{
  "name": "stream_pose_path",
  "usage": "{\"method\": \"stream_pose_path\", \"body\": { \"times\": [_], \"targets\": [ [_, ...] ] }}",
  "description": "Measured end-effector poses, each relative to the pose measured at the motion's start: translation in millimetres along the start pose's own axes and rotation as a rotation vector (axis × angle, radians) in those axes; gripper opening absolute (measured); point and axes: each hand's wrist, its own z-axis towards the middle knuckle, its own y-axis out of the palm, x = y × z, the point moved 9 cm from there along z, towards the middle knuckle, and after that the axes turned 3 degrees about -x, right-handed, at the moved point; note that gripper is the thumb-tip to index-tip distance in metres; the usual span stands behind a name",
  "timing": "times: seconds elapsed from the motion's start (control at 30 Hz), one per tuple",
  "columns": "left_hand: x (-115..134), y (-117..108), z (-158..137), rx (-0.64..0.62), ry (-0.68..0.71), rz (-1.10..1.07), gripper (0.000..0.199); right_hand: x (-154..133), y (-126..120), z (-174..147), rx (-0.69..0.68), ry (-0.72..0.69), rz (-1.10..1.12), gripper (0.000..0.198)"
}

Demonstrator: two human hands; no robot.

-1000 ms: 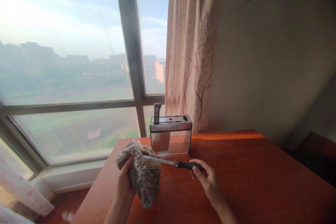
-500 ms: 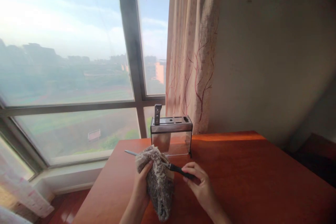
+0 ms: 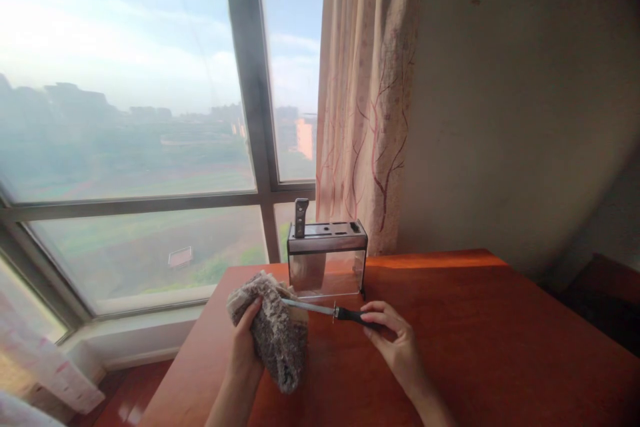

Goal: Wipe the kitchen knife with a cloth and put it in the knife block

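Observation:
My left hand (image 3: 249, 337) is wrapped round a fuzzy grey-brown cloth (image 3: 280, 340), which is bunched about the far part of a honing steel (image 3: 315, 307). The steel's tip is hidden in the cloth. Its black handle sits in the closed fingers of my right hand (image 3: 397, 341), and a small guard shows where handle and rod meet. The rod lies nearly level above the table, pointing left. Behind the cloth stands a clear-sided knife block (image 3: 327, 241) with slots in its top. A knife with a dark, riveted handle (image 3: 300, 219) is upright in its left end.
The reddish-brown wooden table (image 3: 475, 347) spreads under both hands, with its far edge near the wall. A patterned curtain (image 3: 367, 93) hangs behind the knife block. To the left is a large window with a grey frame (image 3: 150, 204).
The cloth and my left hand have shifted left along the steel, and more of the rod shows near the guard. The tip, earlier sticking out on the left, is now covered. My right hand moved slightly right.

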Motion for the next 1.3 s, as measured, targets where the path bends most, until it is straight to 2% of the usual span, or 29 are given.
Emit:
{"method": "stream_pose_path", "body": {
  "times": [0.1, 0.2, 0.33, 0.4, 0.47, 0.53, 0.63, 0.7, 0.77, 0.9, 1.07, 1.3],
  "targets": [
    [9.2, -4.5, 7.8, -0.025, 0.015, -0.035, 0.017, -0.8, -2.1, 0.2, -0.008, 0.012, 0.009, 0.009],
    [15.4, -14.5, 12.8, 0.024, 0.067, 0.017, 0.019, 2.9, -6.3, 0.1, 0.017, 0.044, 0.028, 0.014],
    [37.6, -24.3, 10.6, 0.114, 0.278, 0.301, 0.031, 25.5, -22.6, -1.6, 0.128, 0.216, 0.023, 0.031],
    [48.9, -17.3, 6.8, 0.066, 0.374, 0.462, 0.037, 36.8, -29.6, -3.0, 0.175, 0.287, 0.048, 0.038],
    [54.1, -10.0, 3.2, 0.004, 0.398, 0.540, 0.038, 44.9, -33.9, -3.8, 0.211, 0.322, 0.088, 0.041],
    [52.0, -8.7, 1.1, -0.025, 0.327, 0.495, 0.038, 52.3, -36.2, -5.5, 0.247, 0.357, 0.115, 0.044],
    [29.3, -8.3, -0.8, -0.078, 0.049, 0.279, 0.030, 63.9, -34.7, -9.7, 0.279, 0.429, 0.132, 0.050],
    [15.1, -6.0, -4.4, -0.099, -0.086, 0.138, 0.023, 69.8, -28.8, -11.7, 0.259, 0.470, 0.142, 0.051],
    [10.1, -4.7, -6.4, -0.088, -0.103, 0.036, 0.018, 70.9, -19.8, -11.6, 0.205, 0.478, 0.155, 0.051],
    [8.1, -3.2, -6.4, -0.050, -0.054, -0.078, 0.016, 58.8, -1.6, -7.9, 0.082, 0.400, 0.198, 0.045],
    [4.4, -0.6, -4.4, -0.026, -0.036, -0.123, 0.017, 45.8, 7.7, -8.3, 0.045, 0.343, 0.170, 0.040],
    [-40.3, 14.5, -10.6, -0.123, -0.185, 0.024, 0.036, 24.3, 34.7, -9.1, -0.071, 0.136, 0.050, 0.027]
  ]
}}
